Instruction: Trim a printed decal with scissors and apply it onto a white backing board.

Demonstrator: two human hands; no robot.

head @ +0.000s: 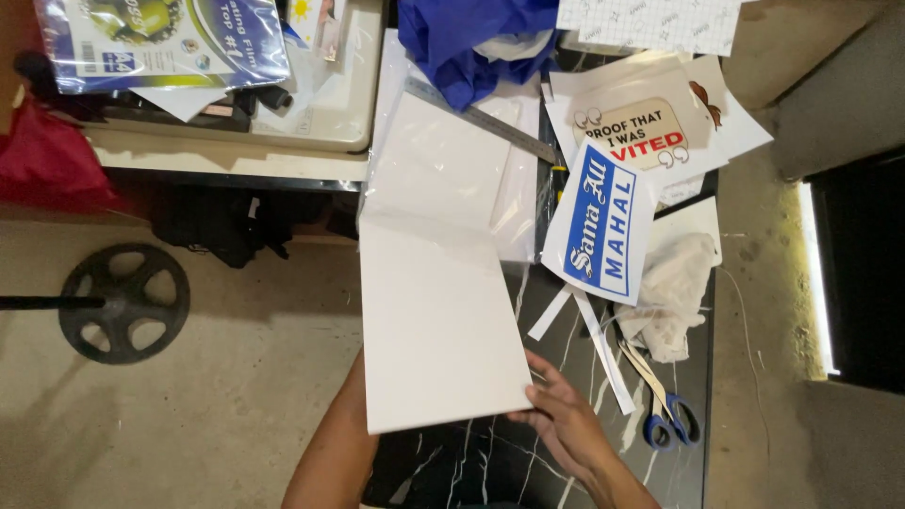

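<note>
Large white board (pixel 438 320) is lying on the black marbled table (pixel 490 462), its near edge overhanging toward the person. All places below are taken from this board.

Right hand (pixel 556 419) is gripping the board's near right corner, fingers curled onto the edge, thumb side against the surface. Left forearm is running under the board's near left corner; the left hand itself is hidden beneath it, so cannot tell whether it is gripping or just supporting. The two hands are working apart, one at each near corner.

Beyond the board's far edge, a metal ruler (pixel 481 120) is lying slantwise across more white sheets, with a blue cloth (pixel 467 42) farther on. To the board's right, a blue-and-white printed sign (pixel 600 221) is resting tilted; beyond that, a cream printed card (pixel 641 132). Right of the near corner, white paper strips (pixel 603 353) are lying loose, then blue-handled scissors (pixel 669 419) and a crumpled white rag (pixel 674 292). Left of the board, on the floor, a black wheel (pixel 123 302) is sitting.
</note>
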